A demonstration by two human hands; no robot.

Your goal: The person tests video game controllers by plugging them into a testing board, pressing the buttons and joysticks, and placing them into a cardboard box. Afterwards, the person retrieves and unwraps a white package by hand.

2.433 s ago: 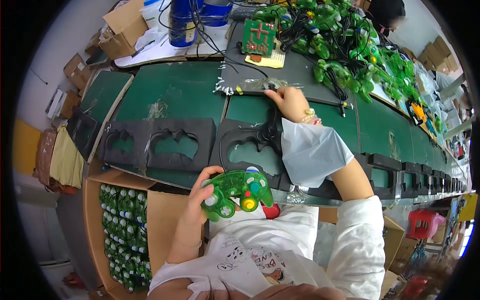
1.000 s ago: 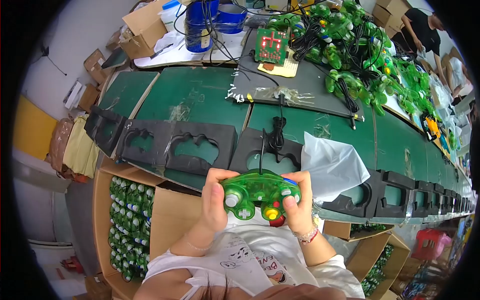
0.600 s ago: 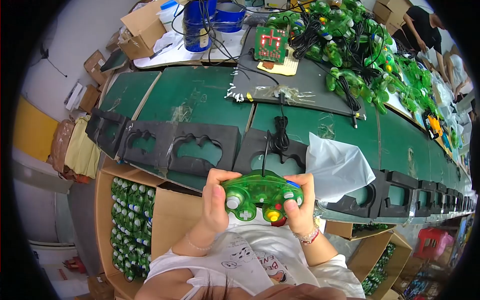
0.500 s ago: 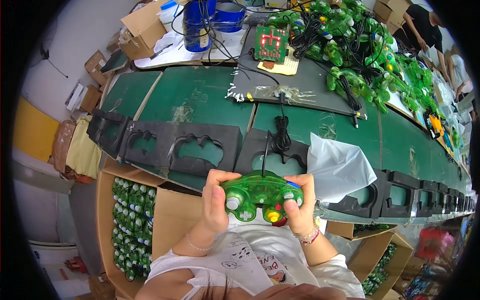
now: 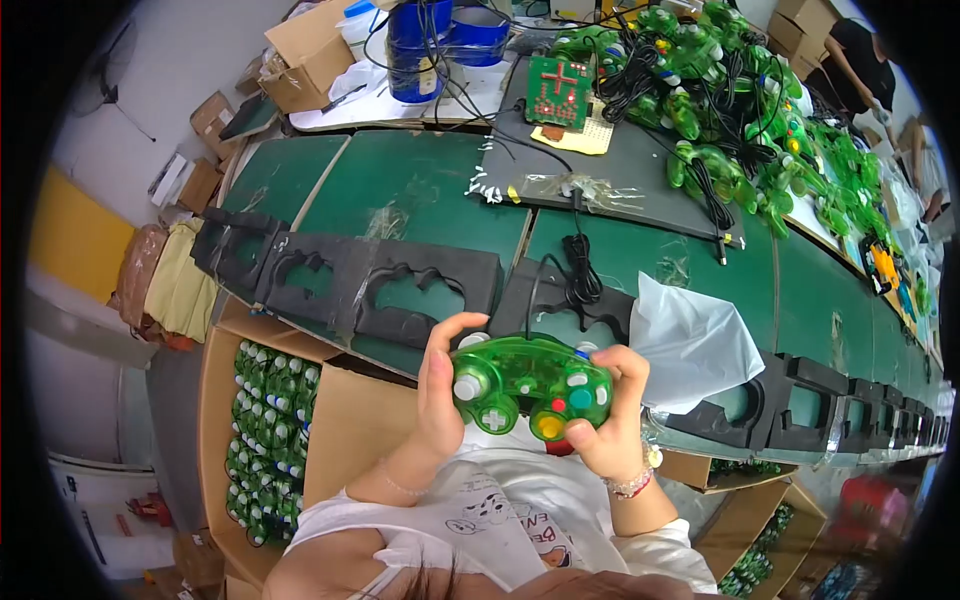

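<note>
A translucent green game controller [image 5: 525, 385] is held up between my two hands, its buttons and sticks facing me. My left hand [image 5: 440, 395] grips its left side by the white stick, the index finger reaching over the top edge. Around the right side my right hand [image 5: 612, 420] is closed, thumb beside the yellow button and fingers behind. The controller's black cable [image 5: 580, 275] is bundled and runs up over a black foam cutout [image 5: 520, 295] to the grey board. On that board stands a green circuit board [image 5: 558, 92] with red lights in a cross shape.
Right of the controller lies a white plastic bag [image 5: 693, 345]. A pile of green controllers [image 5: 720, 110] with cables covers the back right. Cardboard boxes of controllers [image 5: 275, 440] stand below the bench. Blue buckets [image 5: 415, 55] are at the back; another person [image 5: 860, 65] is far right.
The controller has tilted so its shoulder buttons show. My left index finger has lifted, and my right thumb has moved down toward the yellow button. Fewer red lights show on the circuit board.
</note>
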